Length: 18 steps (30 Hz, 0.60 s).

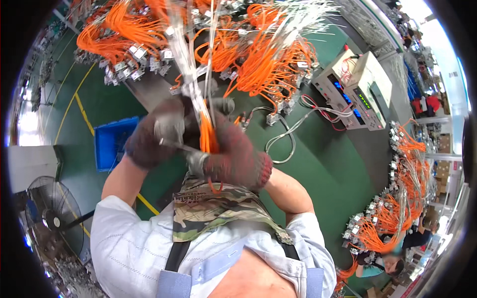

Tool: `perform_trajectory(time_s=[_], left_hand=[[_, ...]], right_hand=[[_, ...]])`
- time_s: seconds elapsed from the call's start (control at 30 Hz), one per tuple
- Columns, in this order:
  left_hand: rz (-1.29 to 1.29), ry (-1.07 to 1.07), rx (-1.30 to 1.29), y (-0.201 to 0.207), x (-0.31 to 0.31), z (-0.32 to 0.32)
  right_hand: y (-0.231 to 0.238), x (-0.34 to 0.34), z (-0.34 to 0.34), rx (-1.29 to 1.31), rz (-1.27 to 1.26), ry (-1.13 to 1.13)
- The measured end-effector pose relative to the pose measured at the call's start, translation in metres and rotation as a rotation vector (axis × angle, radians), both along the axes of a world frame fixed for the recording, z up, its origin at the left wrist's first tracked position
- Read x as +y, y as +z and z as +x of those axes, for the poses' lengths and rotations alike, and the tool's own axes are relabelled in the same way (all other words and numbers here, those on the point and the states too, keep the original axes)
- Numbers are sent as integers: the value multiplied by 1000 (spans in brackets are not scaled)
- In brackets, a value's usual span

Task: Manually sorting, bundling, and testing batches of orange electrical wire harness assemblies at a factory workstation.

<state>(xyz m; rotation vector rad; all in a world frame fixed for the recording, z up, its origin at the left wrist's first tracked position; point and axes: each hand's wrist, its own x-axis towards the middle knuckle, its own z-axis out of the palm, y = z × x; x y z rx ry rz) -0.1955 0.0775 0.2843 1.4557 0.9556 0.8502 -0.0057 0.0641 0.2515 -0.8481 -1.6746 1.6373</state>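
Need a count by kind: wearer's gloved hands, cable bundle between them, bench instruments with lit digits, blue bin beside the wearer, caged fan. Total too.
Gloved hands: 2
Orange cable bundle between them: 1
Bench instruments: 2
Blue bin: 1
Caged fan: 1
Total: 7

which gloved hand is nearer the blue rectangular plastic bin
Left: the left hand appears just right of the blue rectangular plastic bin; the right hand is farther right of it.

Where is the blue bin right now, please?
In the head view, the blue bin appears left of centre, immediately left of the gloved left hand.
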Motion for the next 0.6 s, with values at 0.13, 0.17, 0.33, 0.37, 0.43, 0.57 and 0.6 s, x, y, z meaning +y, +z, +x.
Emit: perform_trajectory(time_s=[0.13, 0.17, 0.33, 0.37, 0.43, 0.57, 0.6], left_hand=[[-79, 3, -246, -51, 47, -15], [-173, -6, -456, -59, 56, -15], [-182, 147, -632, -77, 89, 6], [-195, 168, -685, -75, 91, 12], [-208, 200, -735, -77, 95, 12], [-114, 329, -552, -89, 106, 4], [-111, 304, -488, -89, 111, -4]], right_hand=[[-19, 34, -19, 410, -340, -63], [-19, 46, -22, 403, -368, -73], [-52, 108, -28, 489, -231, -220], [-59, 120, -26, 500, -268, -208], [-63, 132, -37, 517, -219, -222], [-87, 155, -34, 568, -263, -167], [-78, 154, -34, 516, -238, -159]])
